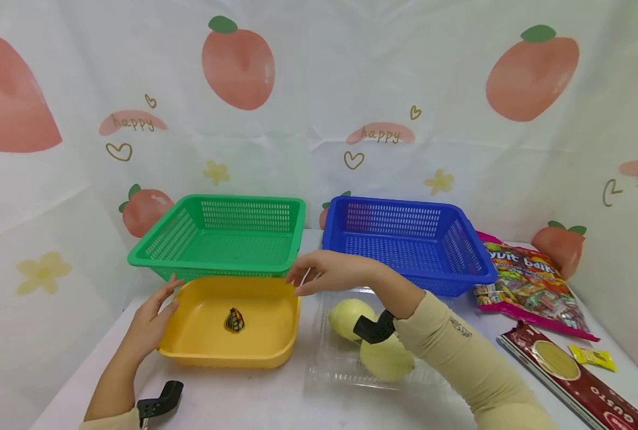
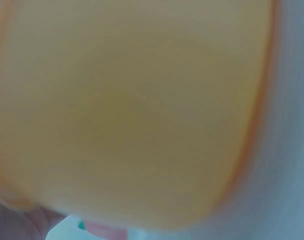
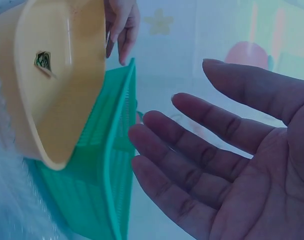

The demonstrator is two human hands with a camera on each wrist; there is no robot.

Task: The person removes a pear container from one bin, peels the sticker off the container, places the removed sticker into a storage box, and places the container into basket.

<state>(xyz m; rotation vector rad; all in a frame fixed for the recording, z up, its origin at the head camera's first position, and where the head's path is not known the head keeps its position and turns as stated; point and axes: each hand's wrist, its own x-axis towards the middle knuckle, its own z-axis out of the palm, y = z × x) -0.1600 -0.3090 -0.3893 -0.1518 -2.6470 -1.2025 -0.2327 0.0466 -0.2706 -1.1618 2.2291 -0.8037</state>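
A yellow plastic basin [image 1: 200, 325] stands on the white table, with a small black-and-gold wrapped piece [image 1: 235, 321] lying on its bottom. My left hand [image 1: 149, 325] is at the basin's left rim, fingers extended along it; whether they touch the rim I cannot tell. In the left wrist view the basin [image 2: 141, 100] fills most of the picture, blurred. Over the basin's back right corner hovers my right hand [image 1: 326, 272], holding nothing. The right wrist view shows that hand [image 3: 242, 170] palm on, its fingers loosely spread and slightly bent.
Behind the basin is a green basket [image 1: 238, 242]; a blue basket [image 1: 404, 254] stands to its right. Under my right arm, a clear plastic tray [image 1: 345, 377] holds pale round produce [image 1: 385, 361]. At right lie a candy bag [image 1: 533, 283], a dark red box [image 1: 576, 382] and a small yellow packet [image 1: 592, 357].
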